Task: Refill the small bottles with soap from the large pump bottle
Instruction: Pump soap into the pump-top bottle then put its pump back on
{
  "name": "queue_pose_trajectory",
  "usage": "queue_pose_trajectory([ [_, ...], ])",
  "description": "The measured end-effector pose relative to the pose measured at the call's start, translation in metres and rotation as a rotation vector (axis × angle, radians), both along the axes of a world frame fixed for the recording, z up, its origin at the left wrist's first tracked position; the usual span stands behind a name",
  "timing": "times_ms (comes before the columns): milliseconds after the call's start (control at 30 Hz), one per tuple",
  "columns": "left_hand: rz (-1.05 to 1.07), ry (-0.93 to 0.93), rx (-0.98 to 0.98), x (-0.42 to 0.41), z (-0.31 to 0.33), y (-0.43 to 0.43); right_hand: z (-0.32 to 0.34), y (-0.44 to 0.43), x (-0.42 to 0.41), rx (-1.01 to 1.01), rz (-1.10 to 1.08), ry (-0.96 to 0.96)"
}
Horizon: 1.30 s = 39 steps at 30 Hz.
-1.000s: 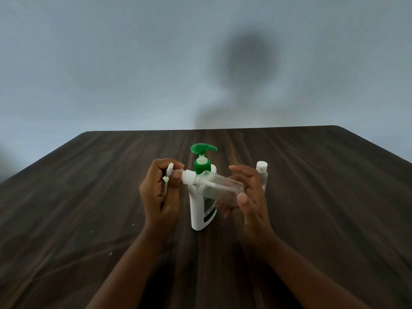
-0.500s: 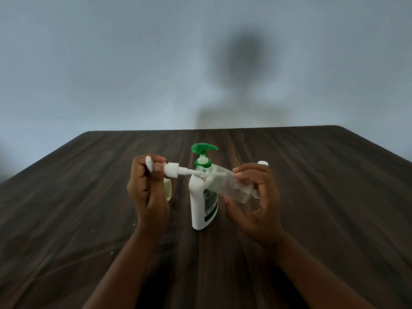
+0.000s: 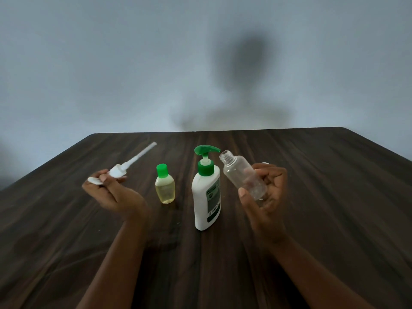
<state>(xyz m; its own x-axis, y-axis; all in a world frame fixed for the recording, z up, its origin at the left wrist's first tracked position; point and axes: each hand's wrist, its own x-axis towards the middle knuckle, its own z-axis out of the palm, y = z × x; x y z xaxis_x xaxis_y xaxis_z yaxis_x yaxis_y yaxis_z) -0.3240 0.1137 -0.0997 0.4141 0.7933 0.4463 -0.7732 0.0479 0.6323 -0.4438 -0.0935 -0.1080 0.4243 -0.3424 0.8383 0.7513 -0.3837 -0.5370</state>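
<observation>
Half a second ago the white pump top with its long dip tube (image 3: pixel 121 170) was only partly drawn out of the small clear plastic bottle (image 3: pixel 242 175). Now it is fully out and carried well to the left, pinched at its head by the curled fingers of the left hand (image 3: pixel 111 192), with the tube pointing up and away. The right hand (image 3: pixel 265 197) has fingers and thumb curled round the clear bottle's lower half. The bottle is tilted, its open threaded neck just beside the green spout of the large white pump bottle (image 3: pixel 206 197), which stands at the centre of the dark wood-grain table (image 3: pixel 334 219). So this bottle is opened and, I judge, ready for filling. A small green-capped bottle of yellow liquid (image 3: pixel 165 186) stands between the left hand and the large bottle. Behind the right hand only a sliver of a white cap (image 3: pixel 265 163) shows, and whatever is beneath it is hidden. The large bottle's label is too blurred to read, and I cannot tell whether any residue lies in the clear bottle.
</observation>
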Motion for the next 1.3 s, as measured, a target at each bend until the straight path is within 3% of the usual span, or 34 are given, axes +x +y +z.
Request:
queue_pose_trajectory([
  [67,0.046,0.175,-0.043,0.005,-0.005,0.007,0.001,0.0,0.001,0.004,-0.04,0.005],
  [133,0.026,0.466,-0.011,0.009,-0.014,0.013,0.0,0.0,0.001,-0.002,-0.048,0.001],
  [233,0.015,0.893,0.183,0.008,-0.021,0.017,-0.003,0.0,0.004,-0.004,0.004,0.017],
  [333,0.061,1.078,0.387,0.009,-0.025,0.017,-0.005,-0.001,0.007,0.029,0.066,0.071],
  [500,0.038,1.158,0.664,0.009,-0.033,0.015,-0.006,0.002,0.006,0.002,0.08,0.087],
  [667,0.022,1.239,0.803,0.01,-0.034,0.013,-0.009,0.004,0.005,-0.021,0.041,0.081],
  [1033,-0.072,1.242,0.86,0.005,-0.03,0.008,-0.009,0.007,0.006,0.03,-0.054,0.127],
  [1300,-0.172,1.16,0.776,0.005,-0.024,0.007,-0.008,0.007,0.005,0.067,-0.011,0.177],
])
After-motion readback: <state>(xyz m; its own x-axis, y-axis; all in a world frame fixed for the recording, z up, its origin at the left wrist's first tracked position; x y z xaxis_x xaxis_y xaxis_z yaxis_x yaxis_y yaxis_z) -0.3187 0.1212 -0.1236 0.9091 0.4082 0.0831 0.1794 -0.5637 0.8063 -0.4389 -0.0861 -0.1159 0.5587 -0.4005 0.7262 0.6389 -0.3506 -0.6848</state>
